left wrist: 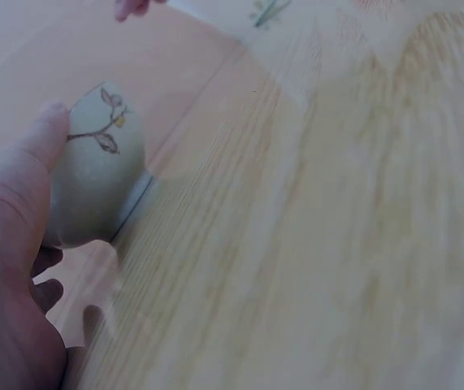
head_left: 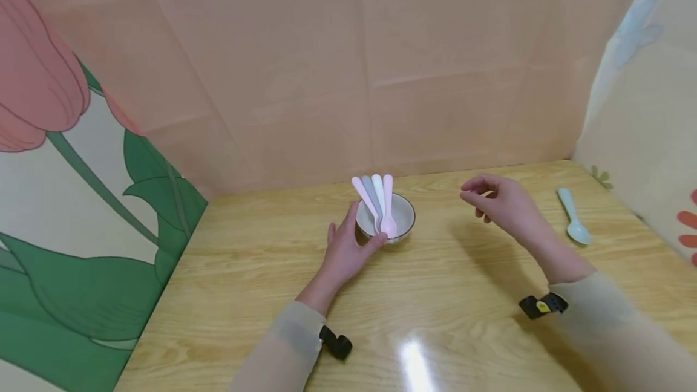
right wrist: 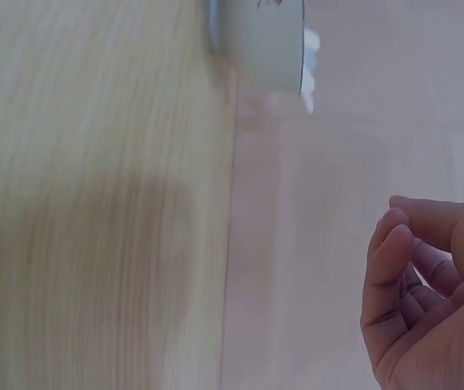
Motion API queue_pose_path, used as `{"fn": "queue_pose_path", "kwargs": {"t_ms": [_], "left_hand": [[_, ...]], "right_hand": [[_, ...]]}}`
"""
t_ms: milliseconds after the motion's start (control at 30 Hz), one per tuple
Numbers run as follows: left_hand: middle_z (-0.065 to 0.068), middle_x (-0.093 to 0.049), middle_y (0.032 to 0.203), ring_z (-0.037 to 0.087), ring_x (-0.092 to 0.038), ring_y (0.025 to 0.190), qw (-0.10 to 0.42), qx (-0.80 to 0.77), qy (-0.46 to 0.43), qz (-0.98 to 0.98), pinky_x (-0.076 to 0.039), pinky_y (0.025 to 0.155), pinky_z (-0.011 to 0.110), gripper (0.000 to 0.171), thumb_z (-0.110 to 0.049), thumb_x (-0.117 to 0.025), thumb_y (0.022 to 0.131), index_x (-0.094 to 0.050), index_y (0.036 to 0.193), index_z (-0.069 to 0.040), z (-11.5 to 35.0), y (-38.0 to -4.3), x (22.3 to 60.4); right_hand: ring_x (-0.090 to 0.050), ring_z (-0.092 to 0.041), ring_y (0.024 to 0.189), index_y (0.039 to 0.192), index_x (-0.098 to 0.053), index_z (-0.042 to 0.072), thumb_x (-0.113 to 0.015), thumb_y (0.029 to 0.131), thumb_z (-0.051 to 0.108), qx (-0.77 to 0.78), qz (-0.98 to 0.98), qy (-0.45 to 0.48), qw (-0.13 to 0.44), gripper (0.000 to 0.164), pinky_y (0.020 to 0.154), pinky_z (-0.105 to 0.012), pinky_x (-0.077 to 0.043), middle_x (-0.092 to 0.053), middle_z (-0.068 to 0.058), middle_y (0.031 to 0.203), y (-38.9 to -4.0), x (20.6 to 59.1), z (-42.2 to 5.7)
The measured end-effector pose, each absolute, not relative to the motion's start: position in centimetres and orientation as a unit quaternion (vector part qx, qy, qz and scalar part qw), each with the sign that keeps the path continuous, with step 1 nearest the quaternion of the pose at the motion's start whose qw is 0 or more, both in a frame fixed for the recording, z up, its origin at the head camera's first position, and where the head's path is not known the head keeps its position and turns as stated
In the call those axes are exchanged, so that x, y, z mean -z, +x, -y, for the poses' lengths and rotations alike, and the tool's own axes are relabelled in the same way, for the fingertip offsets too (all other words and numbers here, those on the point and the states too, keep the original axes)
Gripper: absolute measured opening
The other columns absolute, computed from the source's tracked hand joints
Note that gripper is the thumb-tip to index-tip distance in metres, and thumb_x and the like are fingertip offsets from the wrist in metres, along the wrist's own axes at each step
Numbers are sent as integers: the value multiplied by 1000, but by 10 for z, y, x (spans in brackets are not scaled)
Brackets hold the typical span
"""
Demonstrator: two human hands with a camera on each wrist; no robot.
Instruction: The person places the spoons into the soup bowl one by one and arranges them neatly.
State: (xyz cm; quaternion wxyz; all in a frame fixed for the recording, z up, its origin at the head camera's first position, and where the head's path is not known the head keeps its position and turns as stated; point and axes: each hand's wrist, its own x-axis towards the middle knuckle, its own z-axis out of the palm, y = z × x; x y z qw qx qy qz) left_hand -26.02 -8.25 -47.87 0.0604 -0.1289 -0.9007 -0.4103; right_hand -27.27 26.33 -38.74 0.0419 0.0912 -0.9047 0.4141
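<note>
My left hand holds a small white bowl by its left side, the thumb at the near rim. Leaves and a twig decorate the outside of the bowl in the left wrist view. Several spoons lean in it, handles up and away from me: a pink spoon on the right, a white spoon, a grey-blue spoon and another pink one on the left. Raised over the table to the right, my right hand has loosely bent fingers and nothing in them.
A pale green spoon lies on the wooden table, to the right of my right hand. A pinkish-brown sheet hangs along the back edge. Flower-printed panels stand at the left and right.
</note>
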Motion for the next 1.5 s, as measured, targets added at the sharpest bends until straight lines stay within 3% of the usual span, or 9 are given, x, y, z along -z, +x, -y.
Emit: {"fn": "queue_pose_path", "kwargs": {"t_ms": [333,567,733,967,1267,1500], "left_hand": [[7,-38,176,26,-36,162,57,412,-127,900,1,134,60,102,-66,-71,101,-19,178,-23,78,-262,476],[7,-40,175,27,-38,161,64,414,-130,898,1,133,62,100,-65,-72,101,-21,177,-25,78,-263,477],[8,-40,175,27,-38,161,64,412,-131,899,1,133,62,100,-66,-71,102,-20,177,-24,77,-263,478],[10,-39,175,29,-38,161,65,412,-128,900,1,133,62,102,-67,-70,102,-19,178,-22,79,-264,480],[7,-39,176,25,-37,161,65,406,-128,903,0,134,60,103,-69,-69,101,-18,178,-23,79,-268,483],[7,-39,176,27,-38,161,65,411,-128,900,1,134,61,102,-66,-71,101,-19,178,-24,78,-268,485]], "right_hand": [[-69,-17,75,129,-72,6,-71,110,39,-380,920,72,61,38,63,-33,-60,-75,-9,99,-259,391,-319],[-68,-18,74,133,-68,2,-70,112,33,-365,926,70,66,37,60,-32,-59,-75,-10,100,-258,394,-347],[-66,-17,69,142,-62,-2,-68,113,36,-352,932,56,62,48,55,-34,-56,-74,-12,99,-257,395,-362],[-68,-18,72,156,-49,-6,-66,113,37,-358,931,34,55,62,57,-36,-58,-70,-24,115,-259,402,-385],[-72,-23,72,153,-47,-11,-64,113,42,-344,938,5,50,68,61,-33,-61,-70,-31,115,-269,411,-419],[-70,-17,76,153,-47,-11,-63,112,48,-319,946,-24,55,74,59,-31,-58,-66,-39,124,-274,414,-434]]}}
